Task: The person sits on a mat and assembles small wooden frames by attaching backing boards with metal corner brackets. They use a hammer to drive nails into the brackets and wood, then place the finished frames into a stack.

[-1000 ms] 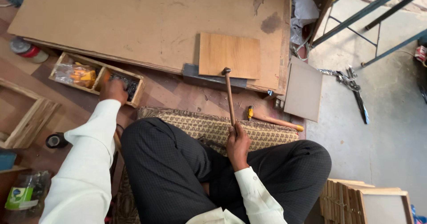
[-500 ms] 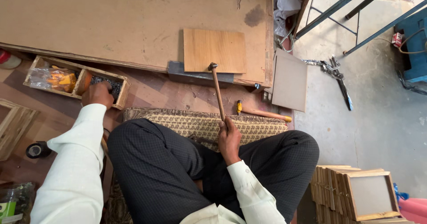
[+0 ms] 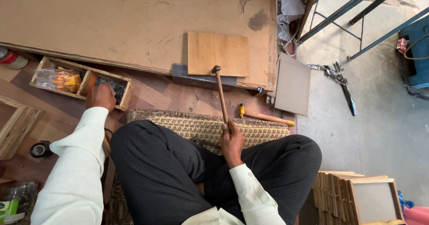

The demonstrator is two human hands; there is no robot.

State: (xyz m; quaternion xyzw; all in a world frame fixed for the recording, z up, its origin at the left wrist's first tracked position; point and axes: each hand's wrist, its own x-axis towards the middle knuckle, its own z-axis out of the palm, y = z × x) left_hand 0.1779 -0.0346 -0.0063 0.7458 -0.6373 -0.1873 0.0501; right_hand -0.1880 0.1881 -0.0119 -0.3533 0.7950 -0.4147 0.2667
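Note:
I sit cross-legged on a patterned mat. My right hand grips the wooden handle of a hammer, whose metal head rests at the lower edge of a small light wooden panel. That panel lies on a big brown board, over a grey metal plate. My left hand reaches into the right compartment of a wooden tray that holds dark nails. Whether its fingers hold any nails is hidden.
The tray's left compartment holds an orange packet. A second hammer with a yellow handle lies by the mat. A grey board lies to the right, framed wooden panels are stacked at lower right, and a wooden frame and black tape roll lie left.
My view has shifted slightly, so the scene sits differently in frame. Both hands keep their places: left in the nail tray, right on the hammer handle.

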